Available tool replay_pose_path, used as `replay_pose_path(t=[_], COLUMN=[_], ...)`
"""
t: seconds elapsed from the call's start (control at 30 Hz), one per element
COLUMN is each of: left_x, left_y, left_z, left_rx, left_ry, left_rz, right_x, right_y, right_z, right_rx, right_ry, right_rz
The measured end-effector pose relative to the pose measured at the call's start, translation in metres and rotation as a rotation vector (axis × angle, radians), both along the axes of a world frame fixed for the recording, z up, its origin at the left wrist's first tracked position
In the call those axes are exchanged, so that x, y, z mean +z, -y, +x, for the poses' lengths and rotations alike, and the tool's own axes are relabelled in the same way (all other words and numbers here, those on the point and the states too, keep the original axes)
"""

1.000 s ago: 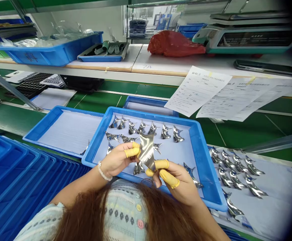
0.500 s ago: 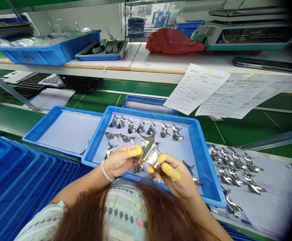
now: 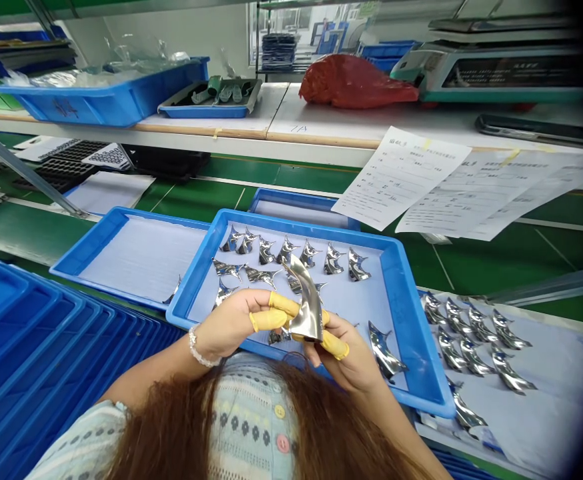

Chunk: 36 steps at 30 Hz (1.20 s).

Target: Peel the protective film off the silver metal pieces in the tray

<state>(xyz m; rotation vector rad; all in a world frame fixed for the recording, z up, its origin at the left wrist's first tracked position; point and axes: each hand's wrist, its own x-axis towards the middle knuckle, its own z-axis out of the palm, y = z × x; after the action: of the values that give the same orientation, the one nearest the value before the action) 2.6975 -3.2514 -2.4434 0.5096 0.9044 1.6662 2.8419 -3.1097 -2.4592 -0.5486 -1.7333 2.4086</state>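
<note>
A shiny curved metal piece [image 3: 307, 303] is held between both hands above the near part of a blue tray [image 3: 406, 287]. My left hand [image 3: 241, 320], with yellow finger covers and a beaded bracelet, pinches its left side. On the right edge and lower end, my right hand [image 3: 344, 347] grips it, also with yellow finger covers; some of its fingers are hidden behind the metal. Several similar metal pieces [image 3: 333, 259] lie in rows on the white liner of the tray, and one [image 3: 385, 353] rests near its right side.
Another blue tray [image 3: 126, 257] with a white liner adjoins on the left, above stacked blue trays [image 3: 36, 373]. More metal pieces [image 3: 511, 370] lie on white sheeting at right. Papers [image 3: 401, 177] hang from the shelf [image 3: 301, 150], which holds a red bag [image 3: 356, 80] and a scale [image 3: 491, 73].
The held metal piece has been turned, from its broad face with markings to a narrow curved side. Both hands have shifted their fingers around it. The view has moved slightly.
</note>
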Motion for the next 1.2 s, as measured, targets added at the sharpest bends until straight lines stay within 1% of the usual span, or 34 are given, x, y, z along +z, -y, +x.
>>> replay_pose_path(t=[0.07, 0.13, 0.23, 0.4, 0.53, 0.7, 0.87, 0.97, 1.03, 1.1, 1.13, 1.17, 1.2], left_x=[-0.003, -0.006, -0.006, -0.002, 0.000, 0.000, 0.001, 0.000, -0.004, -0.012, -0.018, -0.023, -0.029], left_y=[0.001, 0.002, 0.006, 0.010, 0.011, 0.013, 0.014, 0.013, 0.011, 0.008, 0.007, 0.005, 0.003], left_z=[0.000, -0.001, -0.004, -0.007, -0.008, -0.006, -0.005, -0.005, -0.007, -0.010, -0.011, -0.013, -0.014], left_rx=[0.012, 0.045, 0.088, 0.108, 0.107, 0.115, 0.119, 0.096, 0.082, 0.095, 0.105, 0.112, 0.110], left_ry=[-0.101, -0.243, -0.452, -0.679, -0.788, -0.913, -0.962, -0.948, -0.919, -0.888, -0.869, -0.849, -0.825], left_rz=[-0.004, -0.006, -0.003, 0.112, 0.188, 0.231, 0.271, 0.259, 0.203, 0.101, 0.035, -0.030, -0.088], right_x=[-0.002, -0.003, -0.003, -0.002, -0.002, 0.001, 0.000, -0.002, -0.001, 0.001, 0.002, 0.003, 0.003], right_y=[-0.001, -0.001, -0.002, -0.004, -0.004, -0.004, -0.002, 0.000, -0.004, -0.016, -0.027, -0.040, -0.056], right_z=[0.001, 0.003, 0.006, 0.008, 0.010, 0.008, 0.008, 0.009, 0.010, 0.014, 0.017, 0.021, 0.025], right_rx=[0.001, 0.001, 0.002, 0.021, 0.020, 0.047, 0.066, 0.074, 0.066, 0.035, 0.006, -0.032, -0.075], right_ry=[-0.021, -0.039, -0.066, -0.094, -0.093, -0.125, -0.131, -0.137, -0.161, -0.168, -0.151, -0.111, -0.032], right_rz=[0.031, 0.065, 0.122, 0.241, 0.266, 0.289, 0.285, 0.331, 0.393, 0.513, 0.617, 0.758, 0.936])
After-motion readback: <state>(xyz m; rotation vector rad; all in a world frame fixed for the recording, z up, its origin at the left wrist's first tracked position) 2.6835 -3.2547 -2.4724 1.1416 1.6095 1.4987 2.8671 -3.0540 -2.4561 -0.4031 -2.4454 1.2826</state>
